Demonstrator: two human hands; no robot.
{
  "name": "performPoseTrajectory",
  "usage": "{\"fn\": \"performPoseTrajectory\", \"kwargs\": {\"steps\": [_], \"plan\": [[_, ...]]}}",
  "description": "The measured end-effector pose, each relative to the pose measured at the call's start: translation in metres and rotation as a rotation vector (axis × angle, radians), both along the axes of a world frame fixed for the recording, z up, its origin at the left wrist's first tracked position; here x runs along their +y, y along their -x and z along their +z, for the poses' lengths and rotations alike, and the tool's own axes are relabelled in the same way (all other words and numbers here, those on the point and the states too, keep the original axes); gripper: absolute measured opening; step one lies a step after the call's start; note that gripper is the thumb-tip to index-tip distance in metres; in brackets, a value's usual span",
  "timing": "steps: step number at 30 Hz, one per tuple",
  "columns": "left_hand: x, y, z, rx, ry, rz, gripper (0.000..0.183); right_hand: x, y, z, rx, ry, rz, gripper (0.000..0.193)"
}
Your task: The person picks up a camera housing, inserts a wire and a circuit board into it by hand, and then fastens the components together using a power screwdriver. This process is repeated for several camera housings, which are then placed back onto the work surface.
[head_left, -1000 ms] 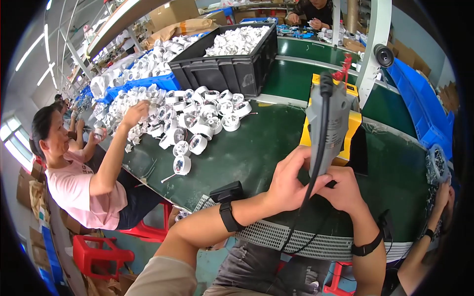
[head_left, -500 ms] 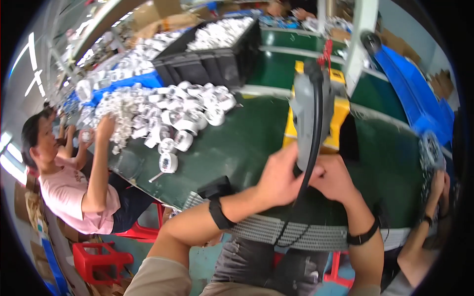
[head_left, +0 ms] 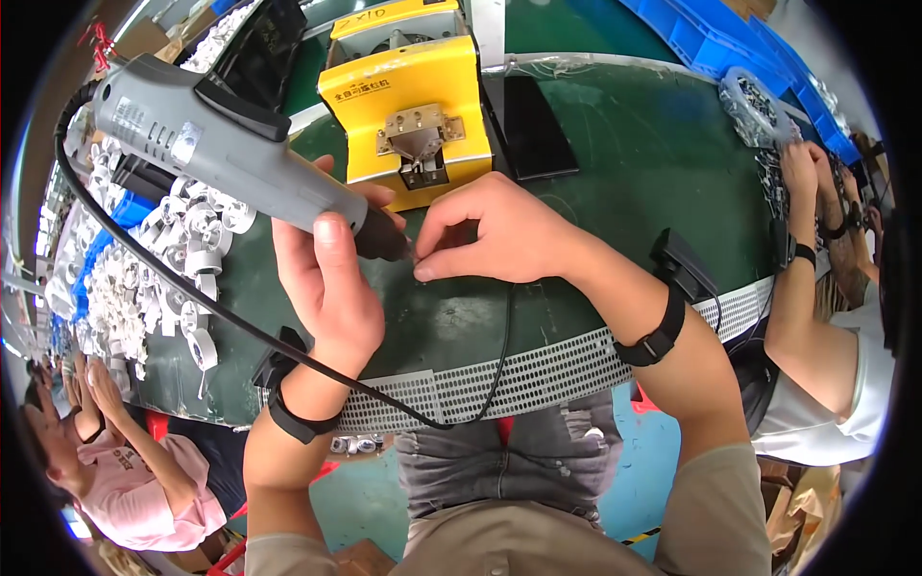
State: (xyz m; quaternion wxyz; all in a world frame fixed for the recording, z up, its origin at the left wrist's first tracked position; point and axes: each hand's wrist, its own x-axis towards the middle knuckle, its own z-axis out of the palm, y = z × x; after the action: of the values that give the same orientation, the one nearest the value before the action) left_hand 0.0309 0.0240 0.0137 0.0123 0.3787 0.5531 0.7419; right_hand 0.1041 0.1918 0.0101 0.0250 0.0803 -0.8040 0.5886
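A grey electric screwdriver (head_left: 259, 168) lies slanted across my left hand (head_left: 331, 278), its body up to the left and its dark nose (head_left: 379, 237) pointing right. My left fingers and thumb are closed around its front end. At the nose's tip, my right hand (head_left: 490, 235) is closed in a pinch of thumb and forefinger; what sits between them is too small to make out. Just beyond both hands stands a yellow screw feeder (head_left: 408, 96) with a metal chute on its front. A black cable (head_left: 192, 293) runs from the screwdriver's rear down across my left forearm.
White round parts (head_left: 202, 254) are heaped on the green table (head_left: 615, 221) at left, near a black crate (head_left: 264, 48). A black flat pad (head_left: 531, 130) lies beside the feeder. Blue trays (head_left: 696, 38) stand at far right. Co-workers sit on both sides.
The screwdriver has swung from upright before me to a slant toward the left, its nose now toward my right hand. My view has turned, bringing the feeder's front into sight.
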Motion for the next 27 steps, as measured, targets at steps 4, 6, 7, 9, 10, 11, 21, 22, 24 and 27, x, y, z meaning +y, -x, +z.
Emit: {"fn": "performPoseTrajectory", "kwargs": {"steps": [4, 6, 7, 9, 10, 11, 21, 22, 24, 27], "plan": [[-0.0038, -0.0035, 0.0015, 0.027, 0.036, 0.019, 0.049, -0.0013, -0.0011, 0.0024, -0.011, -0.004, 0.067, 0.015], [-0.0028, -0.0041, 0.0023, 0.042, 0.024, 0.012, 0.050, -0.0012, -0.0024, 0.0016, 0.012, -0.020, 0.057, 0.015], [-0.0023, -0.0035, 0.0028, 0.043, 0.027, 0.010, 0.050, -0.0014, -0.0019, 0.0013, 0.038, -0.037, 0.048, 0.015], [-0.0017, -0.0031, 0.0033, 0.051, 0.037, 0.038, 0.051, -0.0017, -0.0011, 0.0011, 0.047, -0.044, 0.034, 0.015], [-0.0009, -0.0031, 0.0033, 0.051, 0.042, 0.033, 0.051, -0.0009, -0.0007, 0.0008, 0.055, -0.056, 0.021, 0.015], [-0.0003, -0.0031, 0.0034, 0.031, 0.047, 0.038, 0.052, -0.0003, -0.0001, 0.0002, 0.055, -0.050, 0.015, 0.015], [-0.0019, -0.0018, 0.0058, 0.045, 0.087, 0.042, 0.061, 0.0015, 0.0009, 0.0005, 0.157, -0.040, 0.015, 0.016], [-0.0018, -0.0020, 0.0044, 0.043, 0.077, 0.059, 0.061, 0.0014, 0.0011, -0.0005, 0.165, -0.047, 0.030, 0.016], [-0.0016, -0.0021, 0.0011, 0.032, 0.046, 0.070, 0.062, -0.0001, -0.0001, -0.0021, 0.171, -0.050, 0.041, 0.016], [0.0015, -0.0051, 0.0029, 0.041, 0.005, 0.128, 0.063, -0.0030, -0.0003, -0.0027, 0.143, -0.046, 0.049, 0.016]]}}
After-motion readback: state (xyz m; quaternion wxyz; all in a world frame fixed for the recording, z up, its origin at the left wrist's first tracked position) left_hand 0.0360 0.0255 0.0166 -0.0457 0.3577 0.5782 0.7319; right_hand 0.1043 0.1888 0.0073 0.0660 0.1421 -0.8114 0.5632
